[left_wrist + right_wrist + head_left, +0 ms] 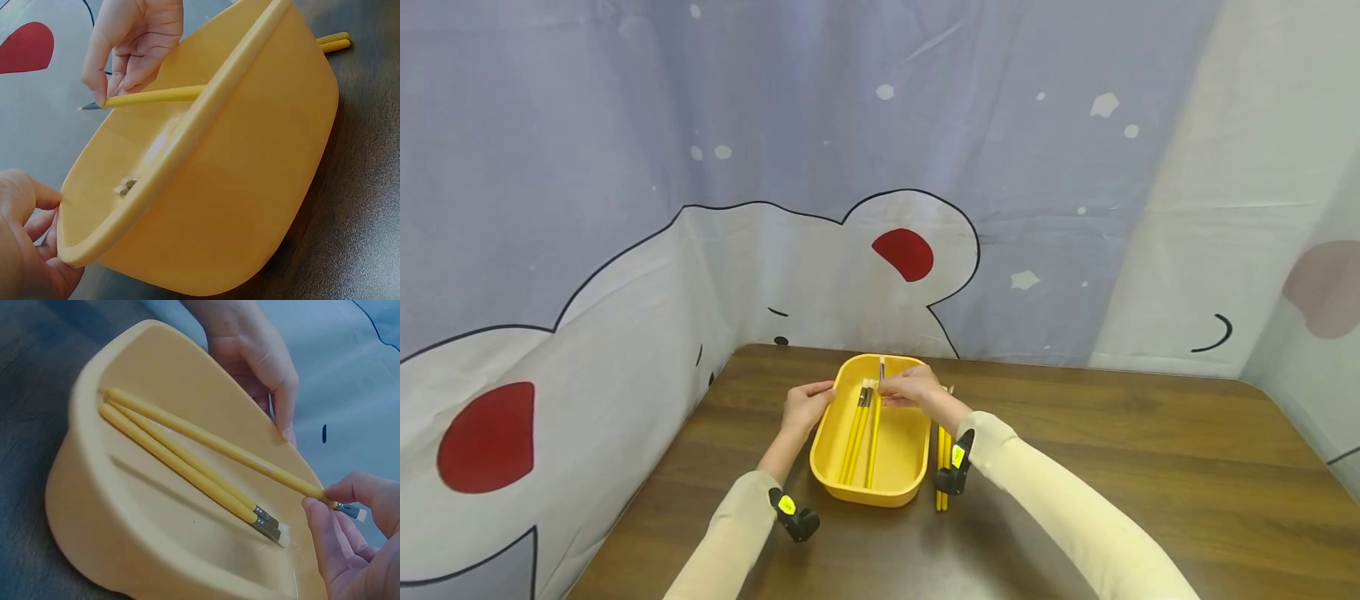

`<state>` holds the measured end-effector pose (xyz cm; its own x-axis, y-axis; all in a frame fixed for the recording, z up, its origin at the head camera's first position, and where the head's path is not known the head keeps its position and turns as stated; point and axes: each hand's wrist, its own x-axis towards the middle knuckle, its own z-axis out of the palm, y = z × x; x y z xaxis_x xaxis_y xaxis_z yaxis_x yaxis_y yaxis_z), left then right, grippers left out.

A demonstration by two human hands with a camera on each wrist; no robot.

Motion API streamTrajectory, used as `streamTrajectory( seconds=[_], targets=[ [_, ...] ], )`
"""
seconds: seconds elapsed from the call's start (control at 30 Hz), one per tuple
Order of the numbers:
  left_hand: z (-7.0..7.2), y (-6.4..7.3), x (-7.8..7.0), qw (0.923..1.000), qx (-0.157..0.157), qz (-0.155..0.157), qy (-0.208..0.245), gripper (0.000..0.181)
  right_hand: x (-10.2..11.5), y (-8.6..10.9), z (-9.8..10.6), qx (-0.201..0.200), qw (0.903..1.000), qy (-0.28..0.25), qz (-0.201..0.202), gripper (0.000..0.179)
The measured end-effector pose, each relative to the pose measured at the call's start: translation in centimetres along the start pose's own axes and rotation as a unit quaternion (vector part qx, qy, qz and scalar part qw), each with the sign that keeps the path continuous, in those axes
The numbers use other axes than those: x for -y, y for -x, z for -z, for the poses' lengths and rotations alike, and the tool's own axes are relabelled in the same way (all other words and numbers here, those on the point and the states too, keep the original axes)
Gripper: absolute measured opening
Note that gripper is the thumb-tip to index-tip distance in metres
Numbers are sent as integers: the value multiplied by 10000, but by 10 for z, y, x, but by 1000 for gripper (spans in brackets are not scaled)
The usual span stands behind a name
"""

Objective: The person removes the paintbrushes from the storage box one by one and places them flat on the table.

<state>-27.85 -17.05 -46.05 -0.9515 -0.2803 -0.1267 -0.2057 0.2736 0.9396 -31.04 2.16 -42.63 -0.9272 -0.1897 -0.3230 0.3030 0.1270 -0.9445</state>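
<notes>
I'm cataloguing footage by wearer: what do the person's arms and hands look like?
The left hand and right hand are bare, without gloves. Both plain cream sleeves stop short of them. Near each sleeve's end sits a black device with a bright yellow patch.

Right of the held paintbrush (875, 437), the yellow plastic tub (901, 454) offers room, though the right hand (913, 387) crosses that wall — leftward, two paintbrushes (181, 467) and the left hand (806, 408) obstruct — past two outside paintbrushes (939, 490), wooden tabletop (1120, 458) allows passage
</notes>
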Motion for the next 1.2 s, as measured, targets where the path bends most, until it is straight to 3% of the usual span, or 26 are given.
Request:
streamTrajectory(
  seconds=[0.53, 1.2],
  targets=[
    [-1, -1, 2, 9998, -84, 66, 157, 32, -8, 5, 14, -215, 9988, 241, 378, 26],
    [0, 1, 3, 9997, -111, 25, 196, 31, -7, 9, 26, -69, 9991, -296, 300, 29]
  ],
)
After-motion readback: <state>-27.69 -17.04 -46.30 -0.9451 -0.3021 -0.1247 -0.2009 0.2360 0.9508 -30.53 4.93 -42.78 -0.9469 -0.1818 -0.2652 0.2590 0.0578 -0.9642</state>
